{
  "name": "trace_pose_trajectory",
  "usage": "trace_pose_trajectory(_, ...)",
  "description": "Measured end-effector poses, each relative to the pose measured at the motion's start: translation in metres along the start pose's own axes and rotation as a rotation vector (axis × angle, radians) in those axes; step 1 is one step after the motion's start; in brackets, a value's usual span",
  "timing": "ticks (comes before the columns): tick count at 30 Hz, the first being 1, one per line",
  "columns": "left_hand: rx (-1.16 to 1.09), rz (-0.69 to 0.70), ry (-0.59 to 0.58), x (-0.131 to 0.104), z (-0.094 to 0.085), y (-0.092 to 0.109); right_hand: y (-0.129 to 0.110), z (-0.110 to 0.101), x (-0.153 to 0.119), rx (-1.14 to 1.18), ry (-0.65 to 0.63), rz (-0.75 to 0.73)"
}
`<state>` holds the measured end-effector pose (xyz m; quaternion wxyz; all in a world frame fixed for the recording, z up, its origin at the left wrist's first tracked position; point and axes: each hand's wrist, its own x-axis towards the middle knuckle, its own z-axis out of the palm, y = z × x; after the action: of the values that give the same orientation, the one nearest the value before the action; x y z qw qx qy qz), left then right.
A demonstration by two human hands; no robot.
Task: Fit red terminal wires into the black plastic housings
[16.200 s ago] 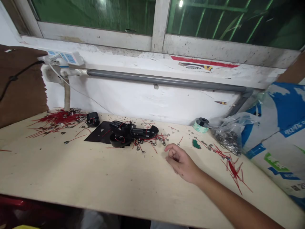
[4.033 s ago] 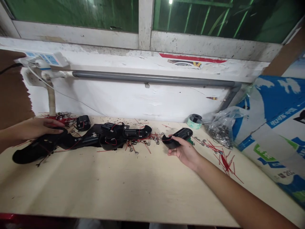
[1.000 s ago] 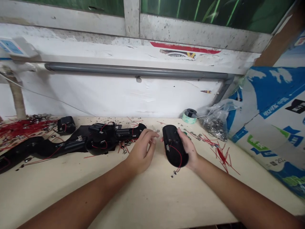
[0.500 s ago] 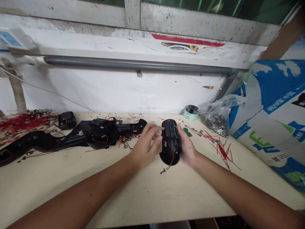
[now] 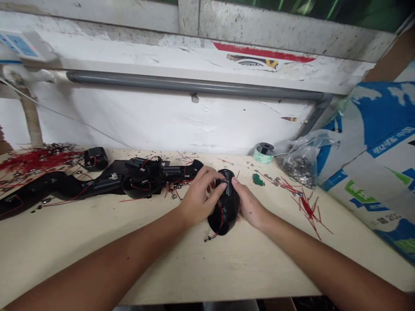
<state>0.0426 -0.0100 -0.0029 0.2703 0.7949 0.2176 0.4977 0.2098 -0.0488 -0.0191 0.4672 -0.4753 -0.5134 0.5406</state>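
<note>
A glossy black plastic housing (image 5: 227,207) with a rounded lower end is held up in front of me, tilted slightly. My right hand (image 5: 251,201) grips its right side, thumb on the upper face. Over its upper part my left hand (image 5: 204,190) has thumb and index finger drawn together in a pinch. Whatever small piece is between those fingertips, I cannot make out. A thin red wire (image 5: 221,216) runs down the housing's face, with a small metal-and-black connector (image 5: 208,239) dangling past the lower end.
More black housings (image 5: 139,183) with red wires lie at left, beside a pile of red wires (image 5: 39,160). At right are a green piece (image 5: 258,179), loose red wires (image 5: 309,209), a tape roll (image 5: 263,153), a plastic bag of metal parts (image 5: 298,166) and a blue-white carton (image 5: 372,164).
The housing has tilted, its rounded end swinging down and left. My left fingers have moved onto its upper face and closed together; my right thumb has shifted onto that face too.
</note>
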Motion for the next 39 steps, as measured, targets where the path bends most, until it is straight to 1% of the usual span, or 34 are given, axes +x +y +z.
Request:
trace_pose_trajectory(2,0.003,0.015,0.004,0.001,0.001,0.0,-0.002,0.0,-0.002,-0.035,-0.011,-0.007)
trace_pose_trajectory(4,0.001,0.02,-0.001,0.001,0.001,-0.001,-0.006,0.0,-0.003,-0.078,0.009,-0.033)
trace_pose_trajectory(7,-0.009,0.001,-0.021,0.001,0.001,-0.001,-0.013,-0.002,-0.003,-0.189,0.126,-0.182)
trace_pose_trajectory(9,-0.022,-0.053,-0.044,0.0,0.002,-0.002,-0.014,-0.005,0.0,-0.24,0.189,-0.286)
trace_pose_trajectory(10,-0.03,-0.091,-0.052,0.0,0.002,-0.002,-0.013,-0.006,0.002,-0.25,0.201,-0.306)
trace_pose_trajectory(13,-0.049,-0.194,-0.069,-0.001,0.003,-0.004,-0.009,-0.009,0.006,-0.304,0.218,-0.335)
trace_pose_trajectory(15,-0.068,-0.236,-0.08,-0.001,0.003,-0.005,-0.007,-0.01,0.006,-0.394,0.242,-0.415)
trace_pose_trajectory(18,-0.095,-0.273,-0.076,0.0,0.004,-0.007,-0.009,-0.009,0.003,-0.495,0.251,-0.539)
trace_pose_trajectory(22,-0.099,-0.287,-0.083,0.0,0.003,-0.008,-0.016,-0.005,-0.002,-0.548,0.237,-0.636)
trace_pose_trajectory(27,-0.124,-0.325,-0.108,0.0,0.004,-0.01,-0.019,-0.003,-0.003,-0.536,0.198,-0.686)
trace_pose_trajectory(33,-0.166,-0.361,-0.097,0.001,0.004,-0.008,-0.018,-0.006,-0.003,-0.525,0.193,-0.677)
trace_pose_trajectory(39,-0.152,-0.374,-0.086,0.0,0.004,-0.009,-0.015,-0.008,-0.001,-0.528,0.196,-0.664)
